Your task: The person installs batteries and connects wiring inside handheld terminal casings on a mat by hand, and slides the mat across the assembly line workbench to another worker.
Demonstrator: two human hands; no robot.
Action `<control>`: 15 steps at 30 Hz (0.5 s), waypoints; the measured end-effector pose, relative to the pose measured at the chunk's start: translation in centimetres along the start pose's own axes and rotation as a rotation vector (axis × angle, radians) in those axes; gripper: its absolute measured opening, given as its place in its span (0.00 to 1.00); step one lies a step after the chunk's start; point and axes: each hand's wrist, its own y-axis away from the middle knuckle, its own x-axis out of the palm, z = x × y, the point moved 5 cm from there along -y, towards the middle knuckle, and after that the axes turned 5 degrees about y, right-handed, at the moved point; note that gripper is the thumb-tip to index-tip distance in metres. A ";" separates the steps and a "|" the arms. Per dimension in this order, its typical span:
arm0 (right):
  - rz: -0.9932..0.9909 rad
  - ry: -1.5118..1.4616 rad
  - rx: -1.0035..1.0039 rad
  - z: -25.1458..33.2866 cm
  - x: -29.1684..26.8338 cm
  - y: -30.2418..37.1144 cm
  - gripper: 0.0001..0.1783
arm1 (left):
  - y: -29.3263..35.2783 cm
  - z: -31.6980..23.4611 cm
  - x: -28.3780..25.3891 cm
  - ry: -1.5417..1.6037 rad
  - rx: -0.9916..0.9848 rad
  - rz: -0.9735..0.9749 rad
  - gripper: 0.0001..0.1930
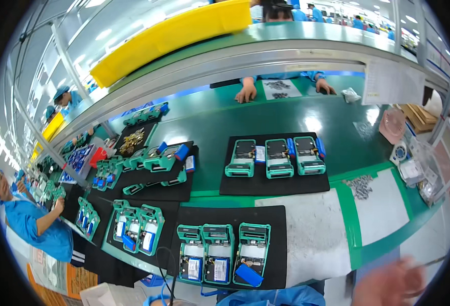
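My right hand (389, 284) is at the lower right, past the front edge of the bench, smeared by motion. A thin dark line shows beside its fingers; I cannot make out whether it is held. Only a sliver of what seems my left hand (176, 302) shows at the bottom edge, its fingers hidden. Just beyond it, a black foam mat (277, 222) bears three green-framed device housings (217, 232) with blue battery packs. The pack (249, 275) in the rightmost housing lies tilted. A dark cable (173, 265) loops beside the mat's left side.
Farther off, another mat (273, 187) carries three similar housings. Small metal parts (359, 187) lie on a white sheet (380, 209). A co-worker's hands (246, 91) rest across the green bench (332, 115). A person in blue (36, 219) works at left. A metal shelf with a yellow bin (171, 43) spans above.
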 end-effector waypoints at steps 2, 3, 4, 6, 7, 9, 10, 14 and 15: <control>0.762 0.055 0.654 -5.5 -0.8 8.1 0.28 | 3.0 0.5 -3.1 -0.573 -0.333 0.274 0.20; 1.077 0.125 0.859 -6.4 -0.5 11.5 0.24 | 4.8 0.5 -6.3 -0.821 -0.645 0.422 0.18; 1.214 0.216 1.130 -6.0 -3.8 16.1 0.26 | 7.1 1.1 -9.5 -0.756 -1.151 0.736 0.32; 1.197 0.079 1.671 -4.7 -5.5 20.3 0.27 | 10.9 0.3 -14.8 -0.860 -1.534 0.704 0.28; 1.011 -0.134 1.937 -3.1 -4.3 20.4 0.27 | 12.4 -0.5 -16.8 -0.901 -1.697 0.621 0.28; 1.002 -0.111 1.929 -2.1 -3.1 20.6 0.26 | 11.1 1.1 -16.1 -1.100 -1.636 0.855 0.29; 0.988 -0.073 1.964 -2.3 -2.8 20.9 0.26 | 10.9 2.0 -16.0 -1.152 -1.465 1.005 0.28; 1.130 0.027 1.925 -4.5 -1.1 21.8 0.37 | 11.7 2.6 -16.7 -1.159 -1.319 1.023 0.24; 1.261 0.015 2.019 -4.6 0.0 22.3 0.41 | 11.6 2.3 -16.8 -1.157 -1.334 1.027 0.22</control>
